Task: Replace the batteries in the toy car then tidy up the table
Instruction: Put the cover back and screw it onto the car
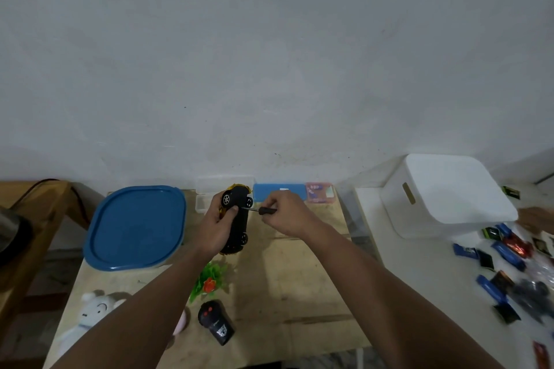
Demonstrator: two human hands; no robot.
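My left hand (216, 220) grips the yellow toy car (238, 222), held on its side above the wooden table (299, 278) with its black underside facing right. My right hand (284, 214) holds a small screwdriver (263, 210) with a black handle. Its metal tip touches the car's underside near the upper wheel. The black remote control (216, 322) with red buttons lies on the table near the front, between my forearms.
A blue-lidded container (136, 226) sits at the left. A clear box (207, 189), a blue case (280, 193) and a pink packet (319, 192) line the wall. A green plastic plant (209, 277) and a white plush toy (93, 313) lie near. A white bin (443, 195) and scattered packets stand at the right.
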